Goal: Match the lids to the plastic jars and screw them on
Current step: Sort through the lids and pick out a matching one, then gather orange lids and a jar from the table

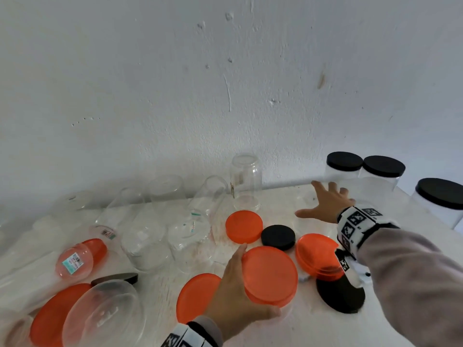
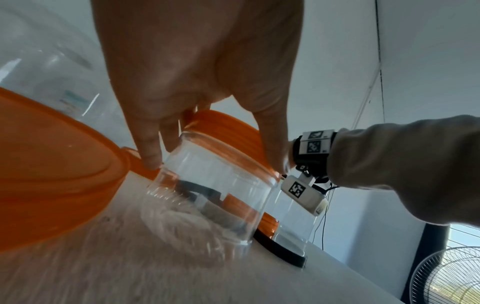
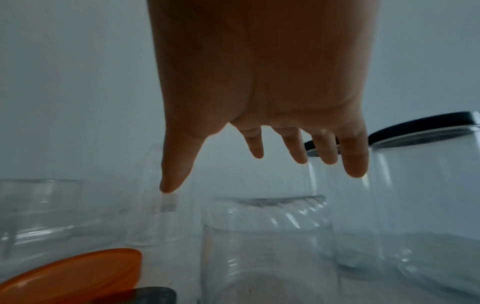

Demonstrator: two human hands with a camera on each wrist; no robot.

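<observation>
I count six orange lids: one (image 1: 244, 226), two (image 1: 270, 276), three (image 1: 316, 256), four (image 1: 198, 295), five (image 1: 53, 315), six (image 1: 96, 249). Three loose black lids (image 1: 278, 237), (image 1: 339, 296), (image 1: 115, 279). Three black-capped jars (image 1: 343, 169), (image 1: 383, 174), (image 1: 439, 201). Uncapped clear jars: too blurred, no exact count.

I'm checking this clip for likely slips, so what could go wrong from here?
1. The left hand grips the orange-lidded jar by its lid alone; if the lid isn't screwed tight, the jar may drop.
2. The right hand, fingers spread, reaches toward an open clear jar close beside the black-lidded jars; it may knock one.
</observation>
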